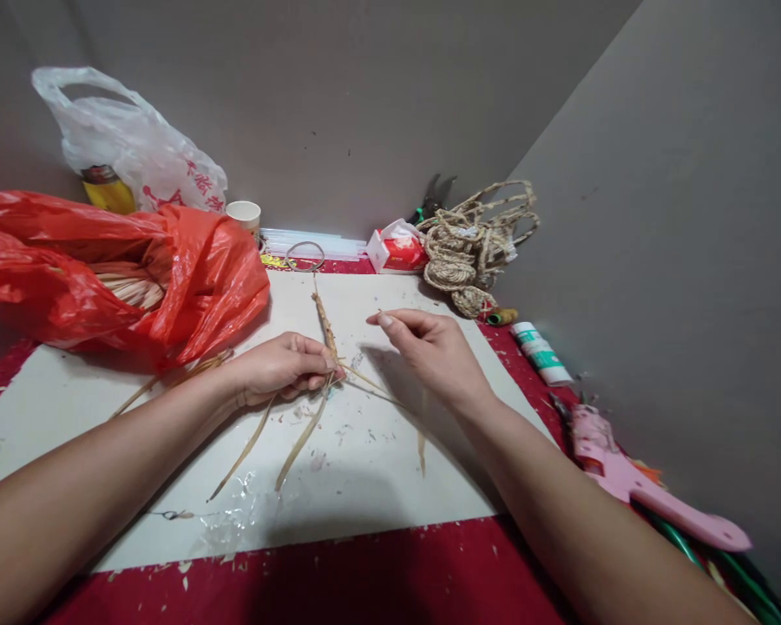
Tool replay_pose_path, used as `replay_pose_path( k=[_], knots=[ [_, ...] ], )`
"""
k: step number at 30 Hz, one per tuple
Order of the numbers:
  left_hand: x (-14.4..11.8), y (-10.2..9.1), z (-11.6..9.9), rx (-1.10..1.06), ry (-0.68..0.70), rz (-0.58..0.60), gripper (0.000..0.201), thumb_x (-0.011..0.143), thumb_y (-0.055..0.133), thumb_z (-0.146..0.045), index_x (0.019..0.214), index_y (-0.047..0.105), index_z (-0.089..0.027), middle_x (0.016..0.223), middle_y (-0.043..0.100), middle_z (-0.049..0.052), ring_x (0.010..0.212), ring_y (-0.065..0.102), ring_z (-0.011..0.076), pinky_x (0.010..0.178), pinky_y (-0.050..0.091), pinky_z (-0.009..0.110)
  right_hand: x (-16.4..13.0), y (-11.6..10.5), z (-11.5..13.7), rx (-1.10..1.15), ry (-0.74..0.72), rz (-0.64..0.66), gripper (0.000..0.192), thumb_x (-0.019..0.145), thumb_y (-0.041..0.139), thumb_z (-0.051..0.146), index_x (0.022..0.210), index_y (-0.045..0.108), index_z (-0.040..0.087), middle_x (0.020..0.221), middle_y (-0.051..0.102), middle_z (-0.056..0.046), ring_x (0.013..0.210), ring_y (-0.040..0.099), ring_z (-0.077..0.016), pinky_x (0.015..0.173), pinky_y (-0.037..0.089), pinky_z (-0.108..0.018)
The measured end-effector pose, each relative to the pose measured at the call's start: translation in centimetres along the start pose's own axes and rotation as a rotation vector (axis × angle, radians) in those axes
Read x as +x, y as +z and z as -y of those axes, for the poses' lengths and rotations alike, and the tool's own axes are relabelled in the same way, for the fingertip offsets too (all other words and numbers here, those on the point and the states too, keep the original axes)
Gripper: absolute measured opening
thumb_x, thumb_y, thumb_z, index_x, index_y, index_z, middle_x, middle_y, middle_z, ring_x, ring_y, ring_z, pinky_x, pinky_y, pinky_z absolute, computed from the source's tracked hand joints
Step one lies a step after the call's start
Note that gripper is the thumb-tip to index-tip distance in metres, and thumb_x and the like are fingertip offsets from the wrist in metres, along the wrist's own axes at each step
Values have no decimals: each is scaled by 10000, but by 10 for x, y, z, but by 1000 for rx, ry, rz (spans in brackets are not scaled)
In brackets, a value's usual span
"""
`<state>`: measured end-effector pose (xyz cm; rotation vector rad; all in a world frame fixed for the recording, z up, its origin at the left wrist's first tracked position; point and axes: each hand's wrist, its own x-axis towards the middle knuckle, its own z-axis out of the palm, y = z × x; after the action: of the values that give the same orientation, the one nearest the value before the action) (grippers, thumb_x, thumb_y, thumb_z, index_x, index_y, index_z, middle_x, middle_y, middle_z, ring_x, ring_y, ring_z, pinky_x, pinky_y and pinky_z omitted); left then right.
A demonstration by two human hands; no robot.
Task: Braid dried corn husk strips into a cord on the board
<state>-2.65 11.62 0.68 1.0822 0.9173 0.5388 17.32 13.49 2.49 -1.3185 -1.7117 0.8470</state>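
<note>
My left hand (292, 366) is closed in a pinch around the lower end of a straw-coloured plant-fibre braid (324, 321). A thin wire-like tip rises from its upper end. Loose flat strands fan out below my fingers, among them one strand (303, 443) pointing towards me and others running right, under my right forearm. To the right, my right hand (433, 347) is raised above the white sheet, thumb and index finger pressed together. Only a tiny tip shows at those fingers; what they hold, if anything, I cannot make out.
A red plastic bag (214, 278) of fibre strips lies left on the white board (364, 486). Behind are a paper cup (244, 213), clear sticks (318, 243), a tissue pack (400, 247) and coiled rope (456, 260). A pink glue gun (651, 495) lies right.
</note>
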Motion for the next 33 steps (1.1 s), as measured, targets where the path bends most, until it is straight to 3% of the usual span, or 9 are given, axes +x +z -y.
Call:
replay_pose_path(
  k=[3, 5, 10, 14, 17, 22, 26, 30, 33],
  knots=[
    [0, 3, 0, -21, -17, -68, 135, 733, 601, -248, 669, 599, -129, 478, 465, -46, 337, 240, 23, 337, 126, 194, -14, 8, 11, -37, 104, 213, 307, 760, 583, 399, 578, 593, 152, 509, 507, 21, 493, 422, -98, 486, 334, -226],
    [1, 5, 1, -13, 1, -113, 147, 716, 599, -242, 619, 575, -134, 458, 466, -44, 332, 246, 25, 342, 133, 199, -24, 17, 13, -119, 112, 320, 345, 731, 616, 435, 539, 550, 156, 477, 436, 37, 468, 358, -84, 444, 268, -219],
    [0, 10, 2, 112, 58, -189, 220, 728, 563, -232, 532, 539, -138, 403, 418, -44, 325, 233, 31, 360, 97, 231, -34, 32, 5, -72, 84, 398, 240, 763, 556, 328, 598, 559, 155, 521, 421, 37, 493, 338, -81, 464, 264, -214],
    [-3, 14, -2, 139, 80, -217, 340, 769, 523, -244, 450, 439, -160, 367, 327, -58, 322, 207, 33, 379, 78, 247, -24, 20, 7, 58, 164, 478, 198, 736, 525, 276, 580, 453, 176, 527, 346, 61, 477, 286, -70, 452, 235, -212],
    [-3, 18, -3, 116, 118, -269, 344, 766, 562, -253, 465, 423, -160, 383, 325, -69, 345, 219, 28, 399, 107, 234, -11, 5, 5, 37, 162, 549, 207, 740, 542, 312, 608, 458, 176, 538, 348, 66, 482, 290, -70, 461, 230, -217],
    [1, 22, 5, 77, 124, -341, 331, 761, 594, -278, 489, 451, -153, 415, 356, -66, 373, 238, 28, 414, 139, 227, 3, -12, -1, -153, 91, 525, 254, 785, 534, 374, 664, 574, 154, 557, 440, 33, 513, 369, -100, 494, 285, -237],
    [1, 21, 6, 81, 30, -319, 358, 795, 568, -301, 487, 444, -167, 347, 297, -75, 322, 183, 38, 389, 65, 254, -6, -22, 19, -189, -46, 331, 352, 866, 429, 385, 866, 678, 136, 690, 570, -33, 666, 518, -158, 620, 395, -273],
    [0, 21, 3, 52, 7, -325, 315, 797, 559, -263, 508, 491, -156, 372, 372, -62, 303, 203, 33, 366, 75, 251, -27, -16, 41, -6, 17, 288, 294, 851, 479, 312, 1009, 658, 139, 650, 556, -10, 586, 508, -130, 566, 402, -256],
    [0, 21, 3, 3, 34, -301, 259, 785, 558, -239, 546, 531, -144, 405, 408, -59, 304, 219, 27, 356, 90, 239, -36, 5, 35, 249, 139, 283, 240, 826, 540, 319, 1006, 586, 168, 632, 562, 22, 494, 461, -92, 481, 374, -223]
  ],
)
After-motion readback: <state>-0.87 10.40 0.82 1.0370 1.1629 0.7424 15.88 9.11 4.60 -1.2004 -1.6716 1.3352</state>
